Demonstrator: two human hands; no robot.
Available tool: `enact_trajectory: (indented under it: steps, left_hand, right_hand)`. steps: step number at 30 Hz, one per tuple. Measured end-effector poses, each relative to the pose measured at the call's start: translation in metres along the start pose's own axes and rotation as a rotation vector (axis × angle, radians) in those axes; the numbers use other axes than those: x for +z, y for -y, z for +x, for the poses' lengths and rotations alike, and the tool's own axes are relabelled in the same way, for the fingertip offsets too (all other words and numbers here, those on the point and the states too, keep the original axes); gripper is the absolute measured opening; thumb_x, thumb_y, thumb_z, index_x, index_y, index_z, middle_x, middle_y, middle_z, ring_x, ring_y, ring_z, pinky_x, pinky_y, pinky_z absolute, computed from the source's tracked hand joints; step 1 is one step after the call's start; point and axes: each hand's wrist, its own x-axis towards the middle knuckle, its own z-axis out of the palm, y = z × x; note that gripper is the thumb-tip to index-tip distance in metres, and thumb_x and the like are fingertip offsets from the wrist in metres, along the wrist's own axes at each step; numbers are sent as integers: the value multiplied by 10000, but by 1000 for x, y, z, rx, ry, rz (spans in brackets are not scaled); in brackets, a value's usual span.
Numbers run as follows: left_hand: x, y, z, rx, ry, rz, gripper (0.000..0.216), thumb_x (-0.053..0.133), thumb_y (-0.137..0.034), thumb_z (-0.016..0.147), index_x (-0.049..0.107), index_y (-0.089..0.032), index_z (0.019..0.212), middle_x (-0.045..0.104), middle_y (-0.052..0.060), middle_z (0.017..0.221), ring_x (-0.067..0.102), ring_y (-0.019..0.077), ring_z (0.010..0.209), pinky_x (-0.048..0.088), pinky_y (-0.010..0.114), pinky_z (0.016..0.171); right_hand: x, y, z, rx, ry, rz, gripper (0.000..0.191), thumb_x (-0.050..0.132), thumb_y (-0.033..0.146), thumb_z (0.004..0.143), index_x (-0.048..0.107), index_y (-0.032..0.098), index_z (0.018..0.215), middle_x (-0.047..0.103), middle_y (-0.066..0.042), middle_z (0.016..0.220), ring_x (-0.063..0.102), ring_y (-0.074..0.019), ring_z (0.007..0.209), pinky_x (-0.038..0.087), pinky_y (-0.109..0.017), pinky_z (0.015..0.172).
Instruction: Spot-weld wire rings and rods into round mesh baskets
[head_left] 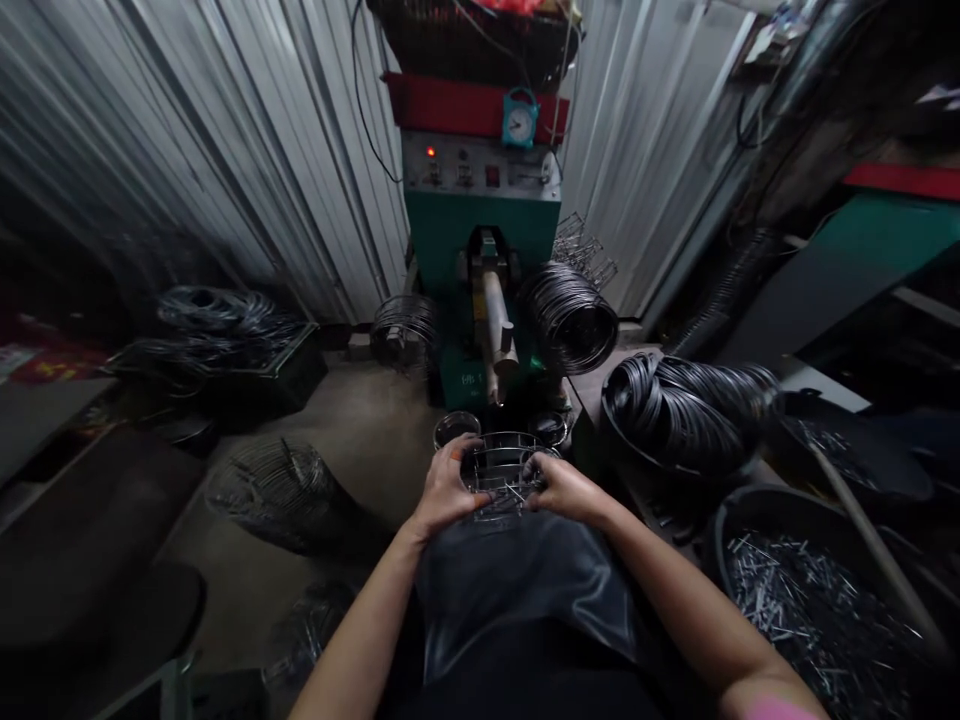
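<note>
A round wire frame (504, 462) of thin metal rings joined by short rods is in front of my body, over a dark apron (517, 580). My left hand (444, 485) is closed around the frame's left side, thumb at the near edge and fingers at the far edge. On the opposite side, my right hand (561, 488) grips the frame with bent fingers. Several short metal rods show near both thumbs; whether they are loose or joined to the frame I cannot tell. Just beyond the frame is the arm (495, 320) of a green machine (442, 230).
Wire ring bundles (570, 315) hang beside the machine. Coiled wire (675, 410) fills a tub at right, above a bin (724, 530) of short metal pieces. At left are a wire stack (281, 490) and a box (285, 380) of rings. A blue clock (519, 120) hangs above.
</note>
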Motion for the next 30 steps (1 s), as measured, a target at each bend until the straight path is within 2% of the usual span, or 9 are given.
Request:
enact_trajectory:
  steps: [4,8,10,12,16,19,22,30]
  left_hand:
    - [-2,-34,10,118,63,216,644,780,-243,473,534,-213,1068,533,109,1257,460,313,1190,342,479,975]
    - [0,-42,15,107,34,277,573,779,-263,485,553,-206,1008,540,118,1252,466,315,1183,343,477,952]
    - [0,-40,16,87,12,279,517,783,-285,492,570,-212,957,538,113,1255,467,309,1184,344,475,954]
    - [-1,-36,17,77,13,259,478,789,-304,494,587,-217,918,536,104,1260,471,301,1184,346,468,964]
    - [-3,-29,20,55,7,214,482,786,-310,495,605,-220,932,537,89,1258,492,292,1167,369,452,973]
    - [-1,-24,22,27,-6,216,493,778,-296,493,610,-224,951,540,87,1254,500,294,1159,380,456,974]
    - [1,-16,26,12,1,212,499,772,-267,486,616,-226,959,534,90,1260,493,300,1169,385,459,977]
    - [5,11,36,36,-6,157,495,775,-268,503,602,-212,963,527,97,1256,483,296,1177,384,477,982]
  right_hand:
    - [4,-4,16,-25,-146,-60,267,637,73,569,500,196,762,497,70,618,466,-110,602,334,-203,551]
    - [18,-16,23,-117,-326,-37,197,568,76,639,544,194,796,547,45,654,498,-119,620,369,-212,586]
    - [22,-23,22,-205,-292,35,145,529,97,702,582,182,808,598,18,703,546,-129,668,406,-222,631]
    - [19,-27,21,-314,-185,91,150,497,124,765,622,170,836,646,-12,779,591,-140,747,437,-237,698]
    - [7,-28,24,-461,-39,-33,202,559,185,798,644,168,980,668,-63,936,612,-171,878,454,-275,782]
    - [4,-28,30,-488,-20,-177,257,625,189,769,636,170,1024,666,-79,945,617,-185,872,469,-281,764]
    - [8,-31,39,-501,-16,-257,224,602,170,789,645,171,1009,669,-83,923,625,-182,847,480,-272,740]
    - [17,-42,62,-527,-9,-205,201,583,144,802,657,158,988,685,-92,937,641,-182,882,494,-264,771]
